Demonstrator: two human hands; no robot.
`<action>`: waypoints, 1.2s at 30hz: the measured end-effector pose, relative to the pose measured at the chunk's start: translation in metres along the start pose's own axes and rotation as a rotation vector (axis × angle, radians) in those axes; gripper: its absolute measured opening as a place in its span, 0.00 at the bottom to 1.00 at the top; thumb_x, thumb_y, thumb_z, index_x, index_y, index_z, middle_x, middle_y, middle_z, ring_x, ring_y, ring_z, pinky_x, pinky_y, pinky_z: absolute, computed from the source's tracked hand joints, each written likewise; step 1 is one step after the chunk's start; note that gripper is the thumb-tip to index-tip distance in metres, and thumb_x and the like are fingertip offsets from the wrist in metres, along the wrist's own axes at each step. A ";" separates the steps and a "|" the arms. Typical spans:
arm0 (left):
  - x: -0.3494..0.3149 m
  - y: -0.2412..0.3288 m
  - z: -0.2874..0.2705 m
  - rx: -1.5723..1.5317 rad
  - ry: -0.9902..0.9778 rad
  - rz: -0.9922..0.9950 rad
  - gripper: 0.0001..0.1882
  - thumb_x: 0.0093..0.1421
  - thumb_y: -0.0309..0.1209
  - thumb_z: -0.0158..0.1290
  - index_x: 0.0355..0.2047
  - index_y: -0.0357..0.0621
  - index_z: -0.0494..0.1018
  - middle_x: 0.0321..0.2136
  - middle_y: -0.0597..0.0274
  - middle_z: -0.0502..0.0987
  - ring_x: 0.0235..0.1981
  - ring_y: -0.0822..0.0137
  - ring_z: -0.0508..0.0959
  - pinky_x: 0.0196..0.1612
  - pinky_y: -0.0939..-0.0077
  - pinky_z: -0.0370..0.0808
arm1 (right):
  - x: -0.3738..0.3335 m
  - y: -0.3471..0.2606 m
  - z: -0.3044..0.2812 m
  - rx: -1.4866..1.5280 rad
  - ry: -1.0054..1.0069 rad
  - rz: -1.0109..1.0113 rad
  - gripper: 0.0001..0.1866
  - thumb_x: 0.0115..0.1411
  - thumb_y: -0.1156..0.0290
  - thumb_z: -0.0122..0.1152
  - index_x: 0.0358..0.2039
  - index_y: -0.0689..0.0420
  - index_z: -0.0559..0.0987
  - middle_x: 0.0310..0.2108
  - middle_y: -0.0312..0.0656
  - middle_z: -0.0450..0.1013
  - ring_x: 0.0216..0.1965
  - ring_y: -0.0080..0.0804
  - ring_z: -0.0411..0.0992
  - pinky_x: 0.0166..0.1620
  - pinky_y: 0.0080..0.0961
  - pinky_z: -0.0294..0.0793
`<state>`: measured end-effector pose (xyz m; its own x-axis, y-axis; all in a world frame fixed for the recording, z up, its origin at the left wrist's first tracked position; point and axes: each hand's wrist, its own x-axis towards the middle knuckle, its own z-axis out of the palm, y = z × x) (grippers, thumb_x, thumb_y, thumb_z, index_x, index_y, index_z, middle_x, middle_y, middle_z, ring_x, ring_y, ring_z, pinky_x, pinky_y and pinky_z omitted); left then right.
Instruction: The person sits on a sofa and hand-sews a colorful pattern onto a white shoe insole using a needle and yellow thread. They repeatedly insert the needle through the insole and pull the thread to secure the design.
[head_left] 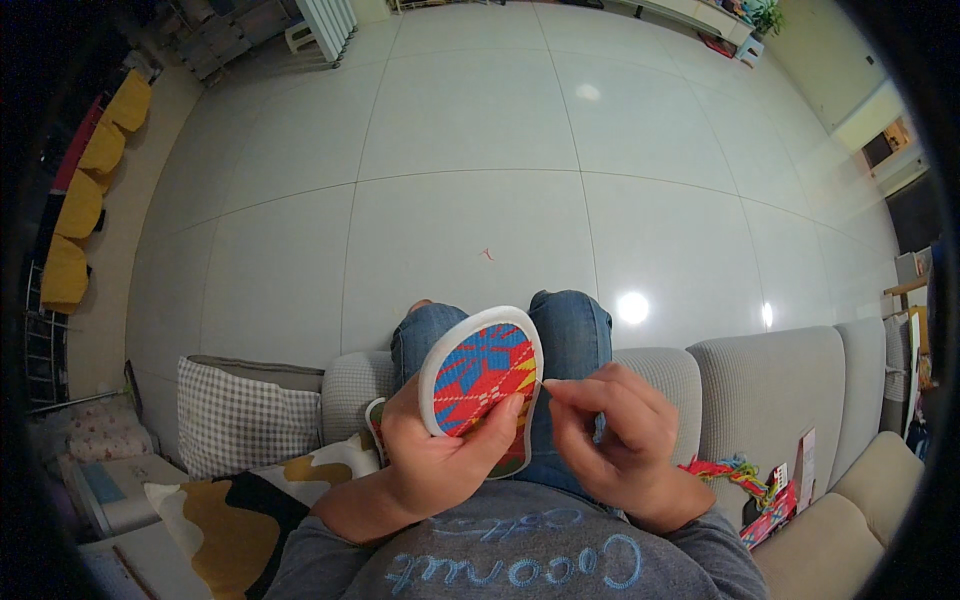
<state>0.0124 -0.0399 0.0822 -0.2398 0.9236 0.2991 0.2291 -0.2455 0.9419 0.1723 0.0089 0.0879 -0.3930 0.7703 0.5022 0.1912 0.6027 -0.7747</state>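
Observation:
My left hand (455, 455) is closed round an insole (484, 375), its thumb pressed on the face. The insole is stitched in red, blue and yellow, with a white padded rim, and is tilted up above my lap. At its right edge, my right hand (622, 430) has thumb and forefinger pinched together. Whatever lies in that pinch is too small to make out. Part of another white-edged piece (375, 425) shows behind my left wrist, mostly hidden.
I sit on a grey sofa (765, 410). Colourful thread skeins (735, 475) and a pink-red packet (772, 515) lie on it to the right. Checked (248, 415) and patterned (235, 520) cushions sit left. A bit of orange thread (487, 254) lies on the tiled floor (460, 230).

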 end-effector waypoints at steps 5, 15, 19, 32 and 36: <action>0.001 -0.001 -0.002 -0.001 -0.012 0.002 0.15 0.50 0.21 0.58 0.39 0.31 0.72 0.33 0.52 0.78 0.34 0.65 0.80 0.38 0.74 0.77 | -0.001 0.001 -0.001 -0.046 -0.024 0.017 0.12 0.42 0.84 0.62 0.31 0.64 0.78 0.20 0.42 0.70 0.20 0.30 0.69 0.22 0.22 0.68; 0.002 -0.005 -0.001 0.316 -0.097 0.304 0.17 0.44 0.19 0.60 0.37 0.35 0.74 0.30 0.55 0.76 0.28 0.63 0.78 0.30 0.74 0.76 | 0.002 0.005 0.001 -0.005 -0.029 0.039 0.09 0.44 0.83 0.62 0.30 0.63 0.77 0.20 0.42 0.70 0.19 0.30 0.69 0.22 0.22 0.68; 0.006 -0.012 0.001 0.349 -0.108 0.468 0.19 0.41 0.21 0.61 0.37 0.36 0.75 0.31 0.57 0.76 0.31 0.62 0.78 0.31 0.74 0.77 | -0.007 0.018 0.006 0.252 -0.019 0.250 0.06 0.49 0.81 0.62 0.30 0.63 0.76 0.22 0.41 0.71 0.21 0.25 0.69 0.25 0.19 0.68; 0.002 -0.009 -0.002 0.377 -0.185 0.711 0.14 0.44 0.29 0.61 0.35 0.50 0.77 0.36 0.68 0.76 0.42 0.66 0.75 0.43 0.75 0.76 | -0.022 0.030 0.017 0.974 0.048 0.212 0.12 0.53 0.84 0.57 0.35 0.61 0.65 0.34 0.43 0.69 0.35 0.24 0.69 0.39 0.21 0.69; 0.001 -0.006 -0.003 0.351 -0.207 0.694 0.15 0.43 0.28 0.62 0.35 0.48 0.77 0.36 0.66 0.76 0.41 0.65 0.76 0.43 0.74 0.76 | -0.023 0.029 0.012 1.063 0.012 0.342 0.11 0.55 0.81 0.57 0.36 0.61 0.66 0.32 0.43 0.71 0.35 0.25 0.69 0.39 0.21 0.69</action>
<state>0.0075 -0.0382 0.0775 0.2376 0.6383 0.7322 0.5529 -0.7086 0.4384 0.1764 0.0059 0.0496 -0.4569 0.8671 0.1985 -0.5816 -0.1223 -0.8043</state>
